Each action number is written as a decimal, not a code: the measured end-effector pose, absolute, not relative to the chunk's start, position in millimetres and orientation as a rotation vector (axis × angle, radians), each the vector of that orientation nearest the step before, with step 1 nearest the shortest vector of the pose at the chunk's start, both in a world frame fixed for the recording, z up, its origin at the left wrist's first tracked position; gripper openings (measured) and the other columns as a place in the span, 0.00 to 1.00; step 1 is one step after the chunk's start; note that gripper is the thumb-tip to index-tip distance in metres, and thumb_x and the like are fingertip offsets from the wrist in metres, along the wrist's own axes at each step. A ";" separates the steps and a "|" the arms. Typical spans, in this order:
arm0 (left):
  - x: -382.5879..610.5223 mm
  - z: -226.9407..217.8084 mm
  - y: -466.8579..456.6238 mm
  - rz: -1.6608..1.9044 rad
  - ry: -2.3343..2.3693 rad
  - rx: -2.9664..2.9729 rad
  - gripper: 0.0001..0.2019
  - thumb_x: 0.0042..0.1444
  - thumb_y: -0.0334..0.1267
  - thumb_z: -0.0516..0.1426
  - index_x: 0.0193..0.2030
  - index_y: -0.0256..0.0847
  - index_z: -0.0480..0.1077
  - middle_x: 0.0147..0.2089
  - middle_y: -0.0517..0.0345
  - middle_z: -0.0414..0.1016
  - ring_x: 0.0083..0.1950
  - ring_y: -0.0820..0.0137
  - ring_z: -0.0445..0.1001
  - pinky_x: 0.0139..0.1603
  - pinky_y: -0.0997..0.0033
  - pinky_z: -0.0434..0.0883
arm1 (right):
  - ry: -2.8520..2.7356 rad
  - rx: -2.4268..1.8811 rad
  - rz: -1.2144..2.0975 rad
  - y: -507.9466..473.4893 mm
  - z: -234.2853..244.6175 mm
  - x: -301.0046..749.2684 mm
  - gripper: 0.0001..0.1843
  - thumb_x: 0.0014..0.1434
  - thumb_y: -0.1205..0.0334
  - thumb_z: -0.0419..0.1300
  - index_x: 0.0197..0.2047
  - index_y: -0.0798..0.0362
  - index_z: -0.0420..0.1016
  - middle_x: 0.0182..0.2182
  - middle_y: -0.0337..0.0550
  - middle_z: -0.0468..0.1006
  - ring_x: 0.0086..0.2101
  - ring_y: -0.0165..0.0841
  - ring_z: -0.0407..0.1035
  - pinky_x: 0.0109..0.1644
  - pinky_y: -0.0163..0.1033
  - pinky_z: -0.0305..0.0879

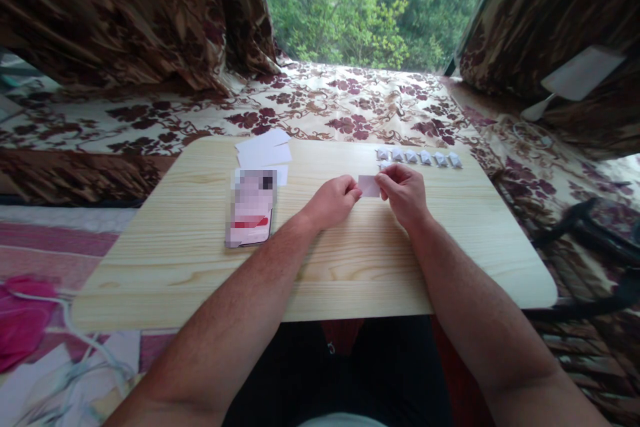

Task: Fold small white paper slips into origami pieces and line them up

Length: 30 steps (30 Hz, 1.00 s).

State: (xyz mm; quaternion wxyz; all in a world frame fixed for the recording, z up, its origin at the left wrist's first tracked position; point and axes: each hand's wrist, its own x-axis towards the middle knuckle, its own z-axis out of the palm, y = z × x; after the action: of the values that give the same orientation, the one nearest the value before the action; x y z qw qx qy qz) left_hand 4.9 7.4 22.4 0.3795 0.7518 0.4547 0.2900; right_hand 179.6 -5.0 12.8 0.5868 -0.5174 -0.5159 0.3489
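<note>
Head view: near the folded pieces point(425, 158), my left hand point(336, 201) and right hand point(406, 193) pinch a paper slip point(369, 186), which uneven tension could tear.

Bare forearms point(235, 320) and black legwear point(400, 367)
Left hand point(334, 201) and right hand point(404, 193) are bare too; a small pale mark point(331, 347), too small to make out, shows by the inner leg, and a pale grey top point(343, 420) curves in at the bottom edge.
</note>
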 end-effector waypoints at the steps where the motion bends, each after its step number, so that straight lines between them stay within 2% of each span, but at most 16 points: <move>1: 4.9 22.2 7.7 0.736 1.169 1.925 0.09 0.59 0.38 0.54 0.28 0.41 0.65 0.25 0.63 0.66 0.28 0.71 0.62 0.31 0.69 0.57 | -1.198 -1.203 0.817 -5.0 12.8 179.7 0.07 0.51 0.60 0.66 0.26 0.54 0.73 0.16 0.33 0.69 0.17 0.25 0.60 0.21 0.33 0.53; 9: 2.8 21.2 9.9 0.701 1.148 1.938 0.10 0.58 0.37 0.54 0.26 0.40 0.68 0.22 0.62 0.67 0.27 0.71 0.63 0.30 0.69 0.58 | -1.215 -1.175 0.828 -4.6 10.4 179.8 0.07 0.51 0.61 0.66 0.27 0.54 0.74 0.16 0.33 0.70 0.17 0.25 0.60 0.22 0.33 0.54; 17: 1.6 11.9 14.2 0.794 1.064 1.716 0.08 0.52 0.39 0.59 0.28 0.37 0.73 0.24 0.60 0.72 0.25 0.74 0.65 0.28 0.73 0.60 | -1.246 -1.172 0.858 -5.6 13.2 182.0 0.06 0.50 0.62 0.65 0.26 0.54 0.73 0.16 0.33 0.69 0.17 0.25 0.60 0.22 0.33 0.54; 23: 4.5 15.8 11.7 0.897 1.033 1.590 0.14 0.55 0.47 0.60 0.30 0.36 0.74 0.25 0.57 0.75 0.26 0.74 0.69 0.30 0.73 0.65 | -1.261 -1.161 0.892 -7.0 14.1 182.0 0.05 0.49 0.64 0.64 0.25 0.53 0.73 0.16 0.33 0.69 0.17 0.25 0.59 0.22 0.34 0.53; 30: 7.5 9.4 12.9 0.982 1.052 1.527 0.11 0.51 0.40 0.62 0.24 0.37 0.70 0.22 0.60 0.72 0.23 0.75 0.66 0.27 0.74 0.62 | -1.280 -1.167 0.917 -7.4 13.3 179.9 0.06 0.49 0.64 0.65 0.24 0.53 0.72 0.16 0.32 0.68 0.18 0.25 0.59 0.22 0.34 0.52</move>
State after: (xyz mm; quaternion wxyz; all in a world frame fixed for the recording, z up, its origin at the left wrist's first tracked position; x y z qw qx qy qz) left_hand 7.5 12.9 9.4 0.4983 0.6309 0.4349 0.4056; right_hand 179.9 -7.4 13.3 0.5570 -0.4944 -0.5426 0.3884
